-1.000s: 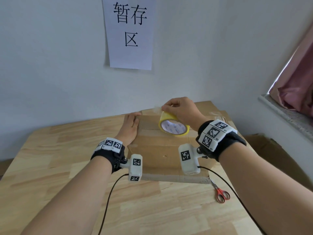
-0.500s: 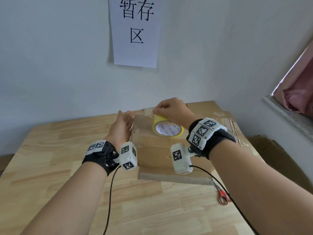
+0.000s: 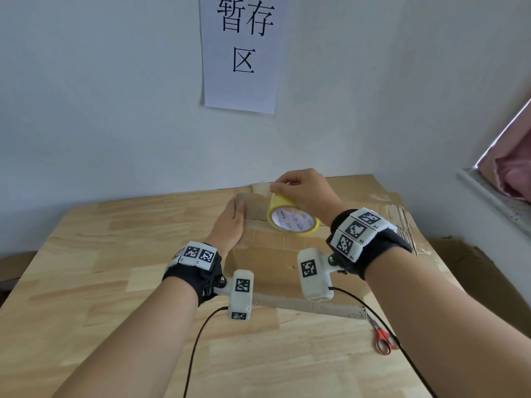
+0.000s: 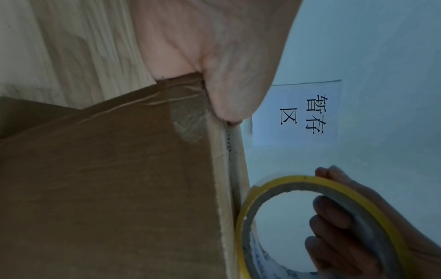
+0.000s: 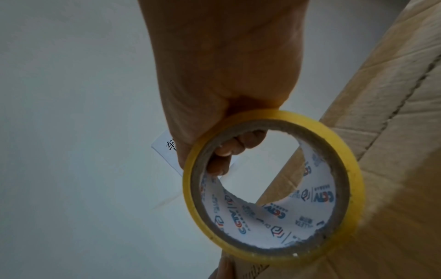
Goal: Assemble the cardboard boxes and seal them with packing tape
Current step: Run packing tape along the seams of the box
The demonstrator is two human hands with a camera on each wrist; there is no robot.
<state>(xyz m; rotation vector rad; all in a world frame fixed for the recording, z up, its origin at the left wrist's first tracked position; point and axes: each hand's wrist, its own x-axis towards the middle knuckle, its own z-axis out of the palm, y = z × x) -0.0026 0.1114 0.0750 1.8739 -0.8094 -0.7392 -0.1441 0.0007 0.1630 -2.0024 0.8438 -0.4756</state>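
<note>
The box (image 3: 275, 254) stands assembled on the table (image 3: 86, 282), flaps folded shut, the seam not yet taped as far as I can see. The right hand (image 3: 304, 191) grips the tape roll (image 3: 293, 219) on top of the box, toward its far edge at twelve o'clock. The left hand (image 3: 230, 225), fingers straight, presses the box's far corner at nine o'clock from the roll. Scissors (image 3: 383, 337) wait at four o'clock.

A pale blue-grey painted wall (image 3: 115, 110) carries a white paper sheet with black Chinese characters (image 3: 241, 53). Below it stands a light wooden plank tabletop (image 3: 86, 268). At right, a grey stone windowsill (image 3: 494, 202) and pink curtain (image 3: 514, 170) catch daylight.
</note>
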